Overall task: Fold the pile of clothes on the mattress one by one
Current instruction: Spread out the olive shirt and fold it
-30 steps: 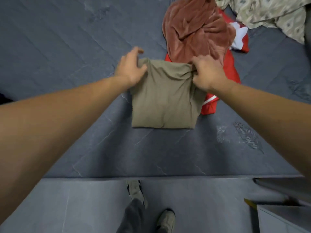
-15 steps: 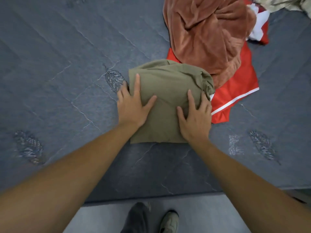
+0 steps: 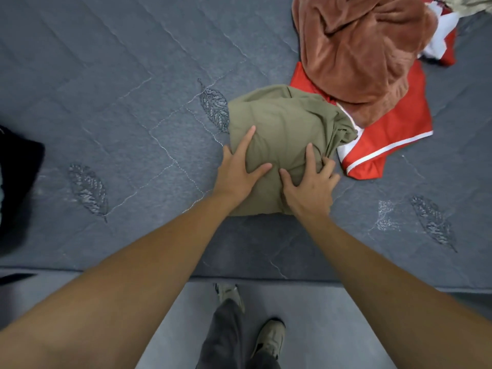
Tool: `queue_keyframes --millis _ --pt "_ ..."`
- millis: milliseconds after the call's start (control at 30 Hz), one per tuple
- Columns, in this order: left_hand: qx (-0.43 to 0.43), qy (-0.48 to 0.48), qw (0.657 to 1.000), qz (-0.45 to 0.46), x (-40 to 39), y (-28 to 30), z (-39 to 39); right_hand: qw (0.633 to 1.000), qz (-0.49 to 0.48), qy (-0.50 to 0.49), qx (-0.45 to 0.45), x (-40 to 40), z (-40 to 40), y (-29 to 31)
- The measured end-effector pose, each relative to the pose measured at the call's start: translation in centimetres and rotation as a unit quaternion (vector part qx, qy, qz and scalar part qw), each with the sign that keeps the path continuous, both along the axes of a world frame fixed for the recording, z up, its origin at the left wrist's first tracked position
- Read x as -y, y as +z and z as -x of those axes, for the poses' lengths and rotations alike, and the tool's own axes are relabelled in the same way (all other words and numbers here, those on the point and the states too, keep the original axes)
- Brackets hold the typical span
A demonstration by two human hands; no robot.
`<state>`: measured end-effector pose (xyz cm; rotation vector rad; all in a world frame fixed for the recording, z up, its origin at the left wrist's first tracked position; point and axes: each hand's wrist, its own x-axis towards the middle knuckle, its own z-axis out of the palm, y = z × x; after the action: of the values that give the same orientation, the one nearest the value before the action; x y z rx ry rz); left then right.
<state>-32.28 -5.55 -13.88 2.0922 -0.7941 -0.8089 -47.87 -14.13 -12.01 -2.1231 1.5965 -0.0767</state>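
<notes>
A folded olive-green garment (image 3: 285, 121) lies on the grey quilted mattress (image 3: 111, 97), near its front edge. My left hand (image 3: 237, 169) holds its left side, with the thumb and index finger on top and the other fingers tucked at the edge. On its right side, my right hand (image 3: 311, 185) has the thumb on top and the fingers curled into the bunched fabric. The cloth bulges between the two hands. Behind it, the pile has a rust-brown fleece garment (image 3: 354, 49) lying on a red garment (image 3: 394, 123) with white trim.
A patterned beige cloth (image 3: 476, 4) shows at the top right corner. A dark item (image 3: 16, 169) sits at the left edge of the mattress. The floor and my shoes (image 3: 269, 339) lie below the mattress's front edge.
My hands went from the garment's far corners to its near half, pressed it flat, and now squeeze it from both sides. The view has shifted left, showing the dark item.
</notes>
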Motion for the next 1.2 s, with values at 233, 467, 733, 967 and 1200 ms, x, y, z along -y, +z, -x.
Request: queue_keyframes --millis 233,467,733,967,1200 --pt "0.024 0.043 0.998 -0.044 -12.6 1.4 -0.7 0.992 -0.041 0.116 0.034 -8.7 0.2 1.4" --pt "0.015 0.059 0.993 -0.097 -24.9 2.6 -3.5 0.989 -0.123 0.076 0.014 -16.8 -4.2 1.7" --pt "0.032 0.071 0.994 -0.071 -30.8 2.2 -10.8 0.983 -0.114 0.124 0.080 -22.1 -13.1 1.0" --pt "0.158 0.053 0.983 -0.071 -30.6 2.1 -21.5 0.975 -0.056 0.165 0.136 -22.8 -23.9 -0.1" --pt "0.320 0.022 0.926 -0.201 -30.5 2.6 -20.7 0.975 0.125 0.182 -0.008 -24.7 -23.2 -0.4"
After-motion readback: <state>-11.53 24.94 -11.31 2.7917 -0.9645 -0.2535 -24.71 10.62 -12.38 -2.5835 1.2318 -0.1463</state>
